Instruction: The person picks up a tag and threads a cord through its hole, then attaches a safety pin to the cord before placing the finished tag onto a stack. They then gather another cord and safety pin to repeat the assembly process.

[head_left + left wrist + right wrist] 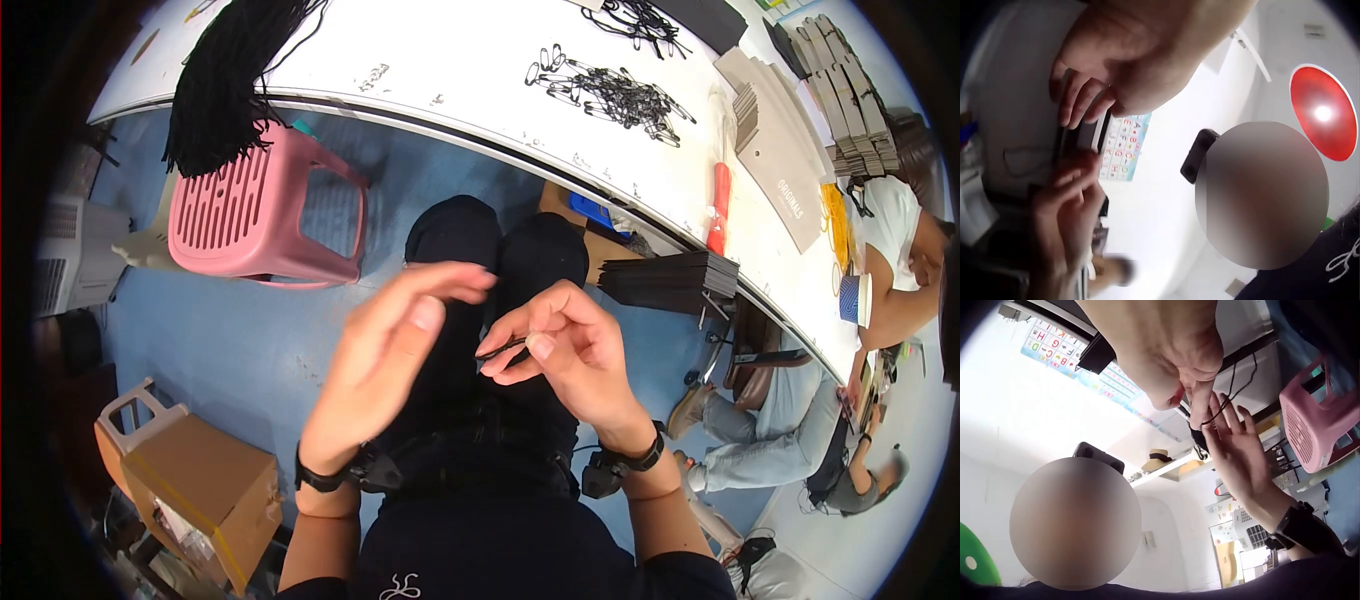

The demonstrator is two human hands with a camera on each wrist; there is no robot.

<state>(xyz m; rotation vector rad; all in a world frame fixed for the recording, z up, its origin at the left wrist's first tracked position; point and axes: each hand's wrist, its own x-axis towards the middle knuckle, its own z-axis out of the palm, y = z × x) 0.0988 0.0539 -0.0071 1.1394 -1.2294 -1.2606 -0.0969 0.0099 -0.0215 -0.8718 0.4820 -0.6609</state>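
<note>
My right hand [572, 345] pinches a thin black cord [503, 349] between thumb and fingertips, above the lap. In the right wrist view, a loop of the black cord [1249, 382] hangs out past the fingers of the right hand [1172, 353]. Beside it, my left hand [385, 350] is held up with fingers stretched and nothing in its grasp. The right wrist view shows the palm of that left hand [1241, 459], its fingertips close to the cord. From the left wrist, the left hand [1135, 62] appears above the right hand [1072, 212].
A white table [450, 125] runs across the front, bearing a pile of small black loops [625, 98] and a black cord bundle [235, 75] hanging over its edge. A pink stool [235, 215] stands left; a cardboard box [205, 480] lies behind it. Another person [890, 260] sits right.
</note>
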